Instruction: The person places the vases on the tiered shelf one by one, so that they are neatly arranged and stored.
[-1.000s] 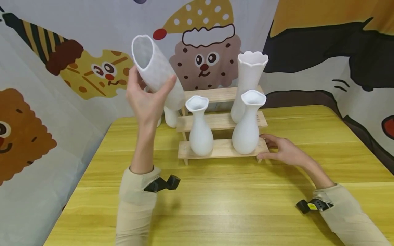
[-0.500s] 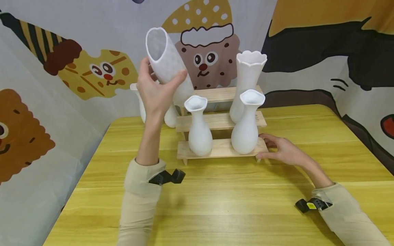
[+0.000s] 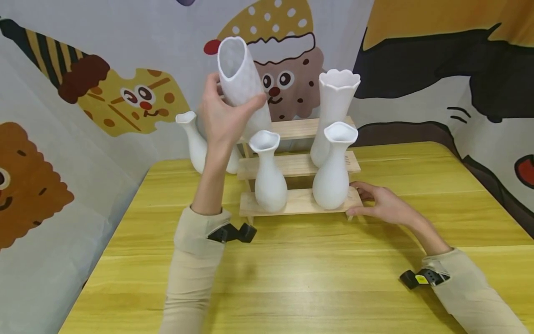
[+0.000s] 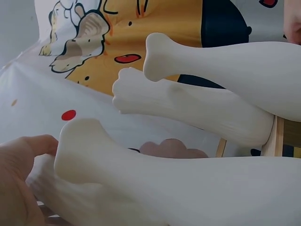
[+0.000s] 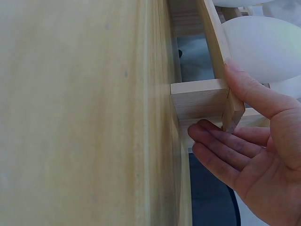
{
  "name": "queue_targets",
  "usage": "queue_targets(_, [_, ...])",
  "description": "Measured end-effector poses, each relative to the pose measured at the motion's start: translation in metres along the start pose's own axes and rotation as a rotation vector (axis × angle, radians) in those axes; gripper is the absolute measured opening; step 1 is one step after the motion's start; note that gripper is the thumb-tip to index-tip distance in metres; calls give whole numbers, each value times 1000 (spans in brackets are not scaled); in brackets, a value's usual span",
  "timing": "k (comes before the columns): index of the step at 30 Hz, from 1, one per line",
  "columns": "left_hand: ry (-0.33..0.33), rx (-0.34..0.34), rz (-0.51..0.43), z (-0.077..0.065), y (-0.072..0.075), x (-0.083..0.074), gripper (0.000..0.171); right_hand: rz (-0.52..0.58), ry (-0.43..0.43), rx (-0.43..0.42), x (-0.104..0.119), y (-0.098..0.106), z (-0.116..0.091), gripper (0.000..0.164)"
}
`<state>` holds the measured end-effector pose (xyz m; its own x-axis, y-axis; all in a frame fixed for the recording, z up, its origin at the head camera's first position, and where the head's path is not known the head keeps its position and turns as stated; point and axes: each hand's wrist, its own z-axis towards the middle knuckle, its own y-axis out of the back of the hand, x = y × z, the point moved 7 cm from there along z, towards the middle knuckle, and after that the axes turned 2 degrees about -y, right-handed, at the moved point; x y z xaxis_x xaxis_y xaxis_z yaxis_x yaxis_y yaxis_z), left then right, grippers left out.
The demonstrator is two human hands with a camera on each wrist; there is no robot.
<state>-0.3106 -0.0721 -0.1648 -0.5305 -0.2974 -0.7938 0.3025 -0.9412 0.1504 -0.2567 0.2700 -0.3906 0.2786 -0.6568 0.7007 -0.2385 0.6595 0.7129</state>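
Observation:
In the head view my left hand (image 3: 223, 116) grips a tall white vase (image 3: 246, 88) with a slanted mouth. The vase leans left, in the air above the left side of a three-tier wooden stand (image 3: 300, 199). Its base is hidden behind a front white vase (image 3: 271, 190) on the lowest tier. My right hand (image 3: 385, 204) holds the right end of that tier; in the right wrist view the thumb (image 5: 249, 89) lies on the board's edge and the fingers curl beneath. Another bulbous vase (image 3: 331, 185) stands at the tier's right, before a scalloped-rim vase (image 3: 335, 102) on the middle tier.
A narrow-necked white vase (image 3: 195, 144) stands on the table behind my left forearm. Another white shape (image 3: 233, 162) beside it is mostly hidden. The wooden table (image 3: 313, 273) reaches back to a cartoon-printed cloth (image 3: 137, 23).
My left hand has carried the tall vase rightward, and the vase leans less than before. The narrow-necked vase at the left has come into sight. My right hand stays on the stand.

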Motion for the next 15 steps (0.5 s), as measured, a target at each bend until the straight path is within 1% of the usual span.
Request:
queue_targets(7, [47,52,72,3,-10,1,68,-4,-4,-2,0,0,0,70])
queue_targets(15, [100,92,154,4,-17,3,68,-11,-10,-4,-1,0,-1,70])
